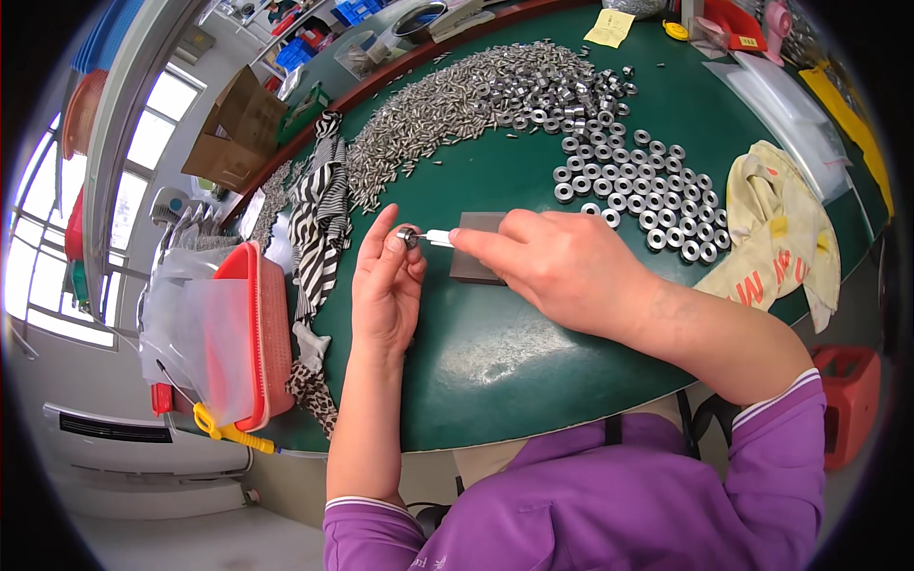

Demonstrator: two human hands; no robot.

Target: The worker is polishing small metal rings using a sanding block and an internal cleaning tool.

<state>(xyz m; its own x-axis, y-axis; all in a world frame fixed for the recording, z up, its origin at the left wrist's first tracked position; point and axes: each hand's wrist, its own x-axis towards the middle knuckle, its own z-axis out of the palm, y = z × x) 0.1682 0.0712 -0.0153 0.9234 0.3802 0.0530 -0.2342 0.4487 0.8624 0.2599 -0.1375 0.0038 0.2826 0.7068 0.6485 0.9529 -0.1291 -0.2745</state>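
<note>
Between the thumb and fingers of my left hand [385, 290] is a small shiny metal ring [407, 236], held up over the green table [533, 366]. My right hand [586, 271] grips a thin tool with a white body [439, 237]. Its slim metal tip points left and meets the ring; whether it enters the hole I cannot tell. Under my right hand lies a flat grey-brown block [472, 269], partly covered. Beyond it, many metal rings [657, 186] lie flat on the right, and a wide heap of small metal pins [428, 109] spreads across the back.
On the left stand a red plastic basket [274, 328] with clear bags and a zebra-striped cloth [315, 224]. A stained yellowish cloth [776, 228] and plastic sheets [785, 100] lie on the right. At the back are a yellow note [609, 27] and a cardboard box [236, 128].
</note>
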